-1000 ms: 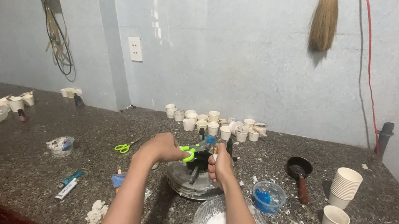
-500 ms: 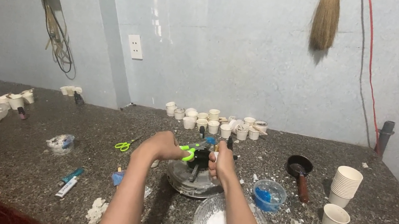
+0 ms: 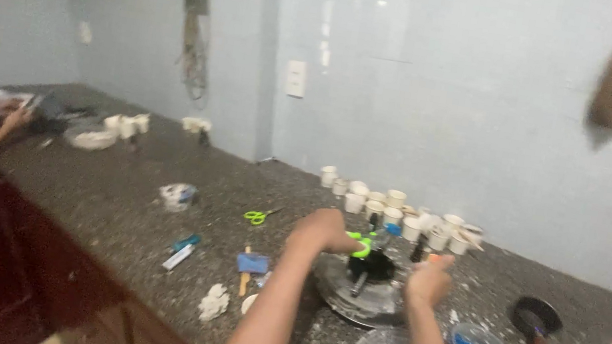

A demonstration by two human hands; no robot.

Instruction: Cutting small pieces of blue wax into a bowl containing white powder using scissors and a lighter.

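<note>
Scissors (image 3: 260,216) with green handles are lying on the dark stone counter (image 3: 116,200), left of the person's hands. The left hand (image 3: 325,231) is gripping a second green-handled pair (image 3: 361,246) over the round burner (image 3: 360,293), while the right hand (image 3: 428,282) is pinching a small item too blurred to identify.

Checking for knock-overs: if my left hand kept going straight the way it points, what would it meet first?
Probably the cluster of small white cups near the wall: the left hand, gripping green-handled scissors, points that way. Blur leaves depth unclear.
</note>
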